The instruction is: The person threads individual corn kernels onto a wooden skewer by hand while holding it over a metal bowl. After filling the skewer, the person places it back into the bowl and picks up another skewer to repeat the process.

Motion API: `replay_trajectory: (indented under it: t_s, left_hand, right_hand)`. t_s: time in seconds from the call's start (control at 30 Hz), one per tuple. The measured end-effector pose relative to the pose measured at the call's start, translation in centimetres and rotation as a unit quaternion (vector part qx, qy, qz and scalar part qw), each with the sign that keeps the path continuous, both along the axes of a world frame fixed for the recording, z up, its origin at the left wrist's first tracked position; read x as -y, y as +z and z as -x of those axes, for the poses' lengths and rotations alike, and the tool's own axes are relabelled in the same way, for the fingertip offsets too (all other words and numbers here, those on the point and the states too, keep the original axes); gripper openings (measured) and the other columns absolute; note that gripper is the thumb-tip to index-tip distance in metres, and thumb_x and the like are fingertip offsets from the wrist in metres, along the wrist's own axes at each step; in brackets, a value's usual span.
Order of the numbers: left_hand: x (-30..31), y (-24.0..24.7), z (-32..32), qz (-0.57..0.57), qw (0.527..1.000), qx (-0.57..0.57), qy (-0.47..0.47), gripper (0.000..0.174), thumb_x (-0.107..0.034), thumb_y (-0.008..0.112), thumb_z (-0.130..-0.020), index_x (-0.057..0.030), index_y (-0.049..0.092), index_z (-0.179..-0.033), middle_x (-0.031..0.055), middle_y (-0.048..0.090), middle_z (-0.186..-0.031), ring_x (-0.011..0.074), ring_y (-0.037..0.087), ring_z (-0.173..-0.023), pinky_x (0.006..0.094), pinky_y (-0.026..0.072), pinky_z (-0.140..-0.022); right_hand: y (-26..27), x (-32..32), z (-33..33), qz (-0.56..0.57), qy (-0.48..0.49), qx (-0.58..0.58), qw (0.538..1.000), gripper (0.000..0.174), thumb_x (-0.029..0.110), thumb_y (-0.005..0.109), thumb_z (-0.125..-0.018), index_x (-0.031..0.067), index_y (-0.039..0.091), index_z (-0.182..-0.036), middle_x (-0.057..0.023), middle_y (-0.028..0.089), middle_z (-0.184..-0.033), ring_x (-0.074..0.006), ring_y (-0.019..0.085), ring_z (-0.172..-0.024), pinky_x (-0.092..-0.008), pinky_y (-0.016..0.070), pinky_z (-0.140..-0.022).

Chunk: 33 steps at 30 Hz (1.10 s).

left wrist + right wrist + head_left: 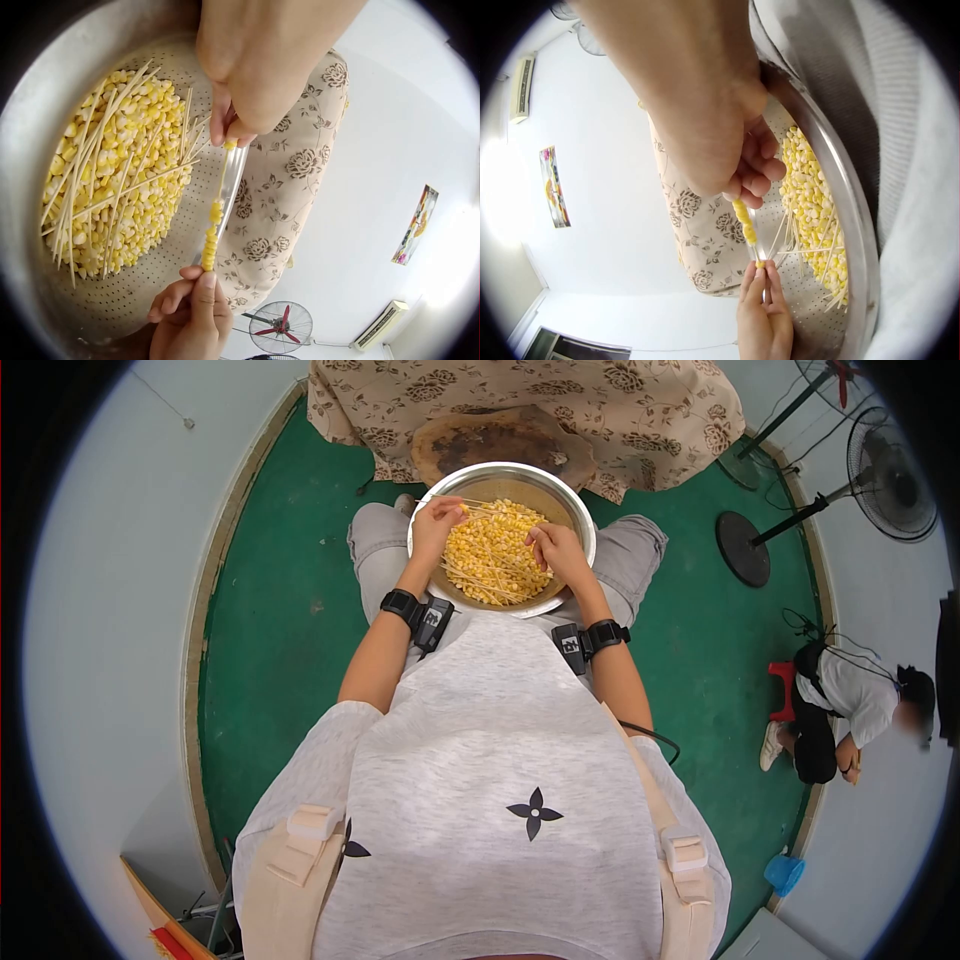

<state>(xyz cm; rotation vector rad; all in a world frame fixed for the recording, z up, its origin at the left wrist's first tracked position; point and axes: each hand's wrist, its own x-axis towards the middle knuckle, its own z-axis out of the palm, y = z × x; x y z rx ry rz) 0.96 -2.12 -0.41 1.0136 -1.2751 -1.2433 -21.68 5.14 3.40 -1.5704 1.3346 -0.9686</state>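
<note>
We count one skewer (211, 241), strung with at least six kernels, above one bowl (587, 540) of uncountable loose corn (490, 555) and overlapping sticks (95, 136). The right hand (558, 550) pinches its loaded end; the left hand (436, 525), fingertips together, pinches one kernel (230, 145) opposite. Its long axis spans between them, bare stretch pointing left.

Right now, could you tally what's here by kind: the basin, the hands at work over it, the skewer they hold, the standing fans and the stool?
Metal basin: 1
Hands over the basin (left hand, right hand): 2
Held skewer: 1
Standing fans: 2
Red stool: 1
Total: 7
</note>
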Motion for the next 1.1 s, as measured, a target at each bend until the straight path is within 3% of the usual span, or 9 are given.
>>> replay_trajectory:
  t_s: [0.13, 0.33, 0.53, 0.73, 0.93, 1.1]
  left_hand:
    - [0.0, 0.1, -0.1, -0.004, 0.999, -0.052, 0.016, 0.024, -0.004, 0.059, -0.082, 0.0019, 0.057, -0.105, 0.0091, 0.061, -0.095, 0.0150, 0.061, -0.086, 0.0244, 0.0493, -0.078]
    - [0.0, 0.5, -0.1, 0.003, 0.999, -0.025, 0.038, 0.022, -0.004, 0.061, -0.080, 0.0021, 0.058, -0.101, 0.0096, 0.060, -0.097, 0.0149, 0.059, -0.088, 0.0249, 0.0485, -0.080]
    - [-0.2, 0.6, 0.0, 0.024, 0.999, -0.018, 0.041, 0.020, -0.004, 0.062, -0.080, 0.0003, 0.059, -0.099, 0.0061, 0.060, -0.094, 0.0122, 0.057, -0.087, 0.0239, 0.0469, -0.079]
    - [0.1, 0.0, -0.1, 0.031, 0.999, 0.005, 0.028, 0.019, -0.004, 0.062, -0.080, -0.0015, 0.059, -0.099, 0.0038, 0.061, -0.093, 0.0104, 0.057, -0.086, 0.0225, 0.0448, -0.079]
    - [0.1, 0.0, 0.0, 0.039, 0.999, -0.001, 0.038, 0.019, 0.001, 0.061, -0.078, 0.0003, 0.058, -0.097, 0.0053, 0.060, -0.090, 0.0108, 0.058, -0.083, 0.0211, 0.0458, -0.077]
    - [0.1, 0.4, -0.1, 0.048, 0.998, -0.012, 0.042, 0.022, -0.002, 0.063, -0.078, -0.0022, 0.058, -0.100, 0.0043, 0.058, -0.095, 0.0116, 0.056, -0.089, 0.0229, 0.0444, -0.080]
  right_hand:
    - [-0.2, 0.1, -0.1, 0.009, -0.006, 0.014, 1.000, 0.029, 0.016, 0.042, -0.092, -0.0016, 0.059, -0.077, -0.0030, 0.050, -0.049, -0.0094, 0.046, -0.039, -0.0238, 0.0370, -0.040]
    - [-0.4, 0.3, -0.2, 0.011, -0.013, 0.016, 1.000, 0.027, 0.014, 0.043, -0.090, -0.0028, 0.059, -0.076, -0.0050, 0.052, -0.050, -0.0113, 0.049, -0.040, -0.0258, 0.0394, -0.041]
    - [-0.6, 0.3, -0.2, 0.002, -0.004, 0.014, 1.000, 0.027, 0.017, 0.044, -0.092, -0.0010, 0.060, -0.078, -0.0026, 0.052, -0.051, -0.0090, 0.047, -0.042, -0.0233, 0.0380, -0.041]
    - [-0.4, 0.3, -0.1, 0.011, -0.005, 0.007, 1.000, 0.027, 0.013, 0.043, -0.088, -0.0032, 0.059, -0.074, -0.0056, 0.053, -0.049, -0.0121, 0.050, -0.040, -0.0263, 0.0398, -0.042]
    - [-0.8, 0.4, 0.0, 0.007, -0.001, 0.007, 1.000, 0.027, 0.016, 0.044, -0.091, -0.0009, 0.060, -0.077, -0.0030, 0.052, -0.050, -0.0090, 0.047, -0.041, -0.0234, 0.0378, -0.041]
    - [-1.0, 0.5, -0.2, 0.001, -0.023, -0.027, 0.999, 0.025, 0.014, 0.046, -0.087, -0.0016, 0.062, -0.076, -0.0073, 0.057, -0.054, -0.0148, 0.055, -0.045, -0.0282, 0.0431, -0.046]
